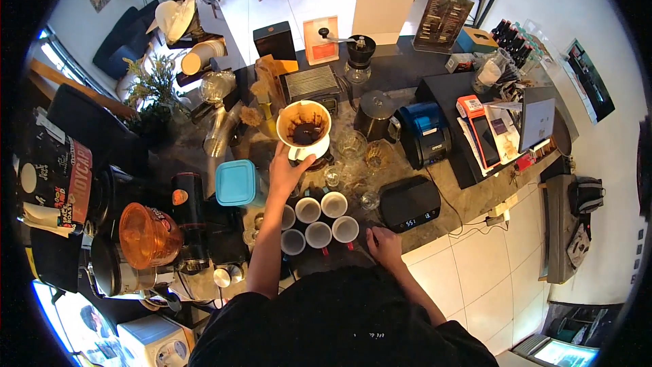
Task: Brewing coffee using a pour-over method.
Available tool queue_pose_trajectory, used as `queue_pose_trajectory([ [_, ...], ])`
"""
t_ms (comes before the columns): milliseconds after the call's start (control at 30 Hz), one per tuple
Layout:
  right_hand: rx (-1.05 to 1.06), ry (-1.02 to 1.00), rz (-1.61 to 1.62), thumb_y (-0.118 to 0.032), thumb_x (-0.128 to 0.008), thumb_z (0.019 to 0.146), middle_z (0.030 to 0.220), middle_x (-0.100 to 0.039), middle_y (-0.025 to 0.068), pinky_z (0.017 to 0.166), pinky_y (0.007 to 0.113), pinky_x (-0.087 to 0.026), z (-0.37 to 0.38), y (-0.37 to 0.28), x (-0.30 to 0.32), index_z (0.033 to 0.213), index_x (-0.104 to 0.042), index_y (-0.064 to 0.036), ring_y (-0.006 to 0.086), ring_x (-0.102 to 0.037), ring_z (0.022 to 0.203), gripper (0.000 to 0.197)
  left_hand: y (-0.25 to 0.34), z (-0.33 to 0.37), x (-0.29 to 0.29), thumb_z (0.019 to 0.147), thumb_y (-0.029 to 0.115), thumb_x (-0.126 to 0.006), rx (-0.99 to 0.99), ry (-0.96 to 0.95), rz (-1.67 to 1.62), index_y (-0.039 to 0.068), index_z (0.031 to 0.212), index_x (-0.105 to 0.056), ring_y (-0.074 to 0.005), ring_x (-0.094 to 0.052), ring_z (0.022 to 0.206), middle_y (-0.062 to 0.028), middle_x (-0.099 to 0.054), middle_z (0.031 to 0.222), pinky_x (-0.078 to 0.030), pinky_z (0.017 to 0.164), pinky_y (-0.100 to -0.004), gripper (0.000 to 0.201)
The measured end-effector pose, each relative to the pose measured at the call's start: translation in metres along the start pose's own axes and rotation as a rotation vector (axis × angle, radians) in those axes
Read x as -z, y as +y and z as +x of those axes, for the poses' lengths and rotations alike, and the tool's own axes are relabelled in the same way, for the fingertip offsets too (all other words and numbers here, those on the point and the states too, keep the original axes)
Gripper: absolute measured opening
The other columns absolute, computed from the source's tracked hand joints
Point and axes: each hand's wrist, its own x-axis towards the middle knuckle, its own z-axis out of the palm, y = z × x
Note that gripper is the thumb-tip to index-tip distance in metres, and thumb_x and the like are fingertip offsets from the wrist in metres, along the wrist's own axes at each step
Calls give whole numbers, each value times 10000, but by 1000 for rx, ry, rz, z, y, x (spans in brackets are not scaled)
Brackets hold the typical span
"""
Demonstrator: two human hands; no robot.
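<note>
My left hand point(288, 168) is closed on the lower part of a white coffee dripper point(295, 152). Inside the dripper, a paper filter point(322, 119) is stained brown, with dark coffee grounds point(305, 133) at its bottom. Whatever stands under the dripper is mostly hidden by it and by my hand. Resting at the counter's near edge, my right hand point(385, 245) is curled up with nothing visible in it. Just left of it stand several mugs point(318, 234) in two rows, their pale insides facing up. A black digital scale point(409, 204) lies beyond my right hand.
Small glass vessels point(352, 144) and a dark metal pitcher point(375, 115) stand right of the dripper. A blue-lidded container point(236, 183) is left of my forearm. Farther off are a hand grinder point(359, 51), a blue-black printer point(422, 134) and a laptop point(537, 119).
</note>
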Motion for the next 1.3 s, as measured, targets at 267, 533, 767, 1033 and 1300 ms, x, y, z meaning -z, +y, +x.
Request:
queue_pose_trajectory([
  [267,24,31,-10,-176,-628,929,663,-610,136,525,454,-491,2,-4,0,741,-586,-54,336,-621,595,228,-1,-2,1,789,365,-807,-4,8,1,27,1260,-619,-344,-603,1188,-108,-582,1338,-496,954,-444,609],
  [533,24,5,-36,-185,-626,929,661,-609,135,517,453,-484,1,2,-1,729,-577,-63,334,-621,591,240,10,-1,1,780,394,-813,-7,16,42,48,1290,-600,-329,-602,1190,-104,-580,1340,-495,959,-437,652],
  [767,25,28,-1,-186,-614,937,664,-609,135,533,454,-493,2,-3,0,734,-573,-61,336,-622,596,242,-5,0,-2,788,409,-808,-24,22,32,36,1289,-596,-335,-597,1196,-104,-573,1350,-500,955,-459,660],
  [1033,18,26,-41,-203,-605,945,666,-612,138,528,450,-494,1,0,-3,745,-587,-61,334,-624,596,246,-1,-1,-1,795,415,-803,-31,16,54,41,1315,-574,-339,-596,1196,-111,-563,1363,-504,950,-466,680],
  [1300,33,80,-39,-225,-616,940,658,-615,130,504,445,-485,2,-3,-3,748,-589,-69,322,-622,572,249,-1,-3,-1,800,436,-791,-32,8,61,45,1336,-556,-346,-591,1203,-123,-559,1363,-496,963,-476,704],
])
